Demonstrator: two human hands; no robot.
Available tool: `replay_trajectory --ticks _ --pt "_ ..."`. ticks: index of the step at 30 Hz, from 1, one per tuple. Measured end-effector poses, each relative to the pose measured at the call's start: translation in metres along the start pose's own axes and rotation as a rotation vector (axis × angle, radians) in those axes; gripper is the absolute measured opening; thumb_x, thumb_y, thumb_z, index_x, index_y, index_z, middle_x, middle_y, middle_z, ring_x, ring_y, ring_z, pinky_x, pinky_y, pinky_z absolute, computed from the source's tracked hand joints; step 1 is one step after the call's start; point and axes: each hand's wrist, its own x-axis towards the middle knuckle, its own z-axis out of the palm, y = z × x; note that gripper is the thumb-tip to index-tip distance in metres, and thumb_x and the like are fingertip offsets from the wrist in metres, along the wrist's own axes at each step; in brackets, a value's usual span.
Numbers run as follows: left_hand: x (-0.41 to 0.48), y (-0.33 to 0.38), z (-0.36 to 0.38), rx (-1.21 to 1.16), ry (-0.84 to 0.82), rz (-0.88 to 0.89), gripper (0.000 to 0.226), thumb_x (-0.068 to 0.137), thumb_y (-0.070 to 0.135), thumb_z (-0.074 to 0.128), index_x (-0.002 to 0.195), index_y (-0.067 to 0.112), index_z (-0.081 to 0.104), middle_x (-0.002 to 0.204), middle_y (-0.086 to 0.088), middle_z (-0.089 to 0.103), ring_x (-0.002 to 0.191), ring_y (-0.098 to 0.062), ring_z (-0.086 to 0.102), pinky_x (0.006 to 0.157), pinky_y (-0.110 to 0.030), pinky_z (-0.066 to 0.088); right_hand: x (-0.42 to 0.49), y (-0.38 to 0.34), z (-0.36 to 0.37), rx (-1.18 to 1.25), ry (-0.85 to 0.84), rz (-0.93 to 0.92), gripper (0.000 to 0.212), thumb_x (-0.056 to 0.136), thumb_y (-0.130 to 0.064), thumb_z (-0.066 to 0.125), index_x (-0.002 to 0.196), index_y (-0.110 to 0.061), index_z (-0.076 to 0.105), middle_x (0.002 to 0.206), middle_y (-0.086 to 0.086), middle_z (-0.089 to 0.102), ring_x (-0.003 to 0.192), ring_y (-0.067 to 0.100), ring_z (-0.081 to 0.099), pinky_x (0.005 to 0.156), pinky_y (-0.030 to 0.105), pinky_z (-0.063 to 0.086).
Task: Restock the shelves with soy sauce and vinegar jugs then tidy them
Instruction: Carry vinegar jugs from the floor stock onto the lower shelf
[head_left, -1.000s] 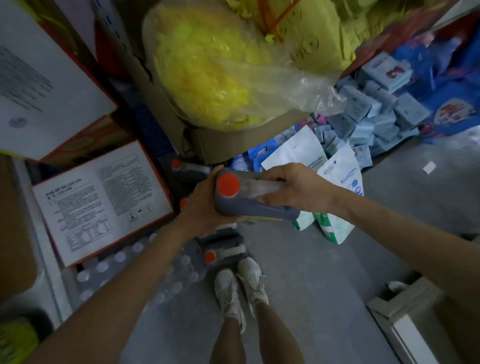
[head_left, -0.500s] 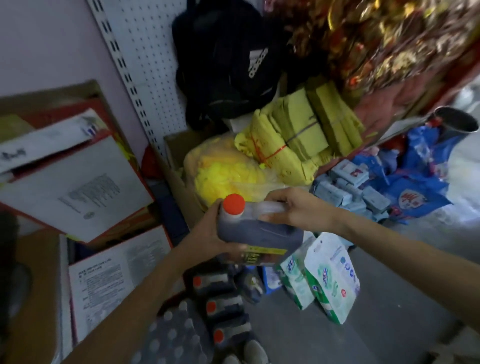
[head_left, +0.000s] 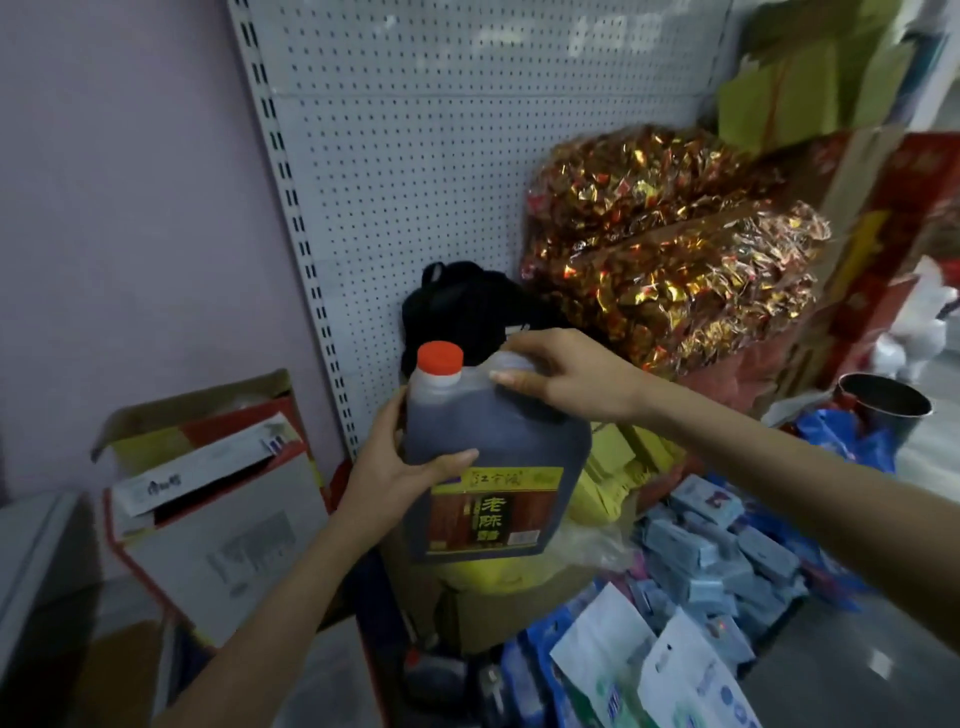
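Dark vinegar jug (head_left: 519, 441) is hanging upright before the white pegboard (head_left: 441, 182) and lilac wall (head_left: 130, 208); my right hand (head_left: 566, 379) is gripping its handle, my left hand (head_left: 389, 467) clasping its side.

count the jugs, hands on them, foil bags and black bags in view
jug: 1
hands gripping it: 2, left hand, right hand
foil bags: 2
black bag: 1
total: 6
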Motion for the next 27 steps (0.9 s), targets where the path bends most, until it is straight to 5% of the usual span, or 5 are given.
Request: replay_trajectory --ticks 6,10,15,20,27 --pt "-0.006 0.075 -0.014 -0.092 0.192 0.061 0.102 0.039 0.059 0.089 0.127 0.025 0.050 0.113 0.000 0.068 0.097 -0.017 0.069 0.074 -0.029 0.056 0.021 -0.057 -0.052 -0.052 0.133 -0.151 0.051 0.084 -0.055 0.044 0.101 -0.011 0.062 0.086 -0.002 0.066 0.081 0.018 0.060 0.070 0.037 0.046" --pt "-0.009 0.119 -0.018 -0.148 0.270 0.123 0.085 0.055 0.034 0.082 0.129 0.011 0.048 0.109 -0.010 0.068 0.083 -0.017 0.072 0.063 -0.023 0.055 0.033 -0.084 -0.080 -0.127 0.299 -0.282 0.050 0.081 -0.053 0.043 0.110 -0.019 0.064 0.093 -0.001 0.069 0.091 0.022 0.062 0.072 0.031 0.041" --pt "-0.021 0.159 -0.013 -0.119 0.373 0.131 0.090 0.050 0.044 0.078 0.128 0.012 0.048 0.112 -0.011 0.067 0.085 -0.020 0.072 0.065 -0.025 0.056 0.044 -0.097 -0.102 -0.193 0.453 -0.507 0.053 0.083 -0.055 0.041 0.110 -0.017 0.066 0.102 0.004 0.071 0.097 0.029 0.063 0.072 0.033 0.042" --pt "-0.042 0.183 0.011 -0.052 0.536 0.129 0.092 0.048 0.047 0.078 0.128 0.013 0.048 0.113 -0.011 0.066 0.085 -0.020 0.071 0.067 -0.027 0.056 0.042 -0.101 -0.118 -0.087 0.437 -0.635 0.065 0.077 -0.063 0.030 0.110 -0.020 0.067 0.102 0.001 0.071 0.097 0.026 0.063 0.072 0.031 0.041" --pt "-0.102 0.204 0.052 -0.014 0.820 0.113 0.088 0.046 0.047 0.079 0.123 0.014 0.053 0.105 -0.010 0.070 0.084 -0.021 0.071 0.068 -0.028 0.055 0.022 -0.129 -0.122 0.103 0.256 -0.744 0.053 0.080 -0.060 0.051 0.110 -0.020 0.069 0.108 -0.001 0.071 0.103 0.020 0.063 0.085 0.035 0.048"
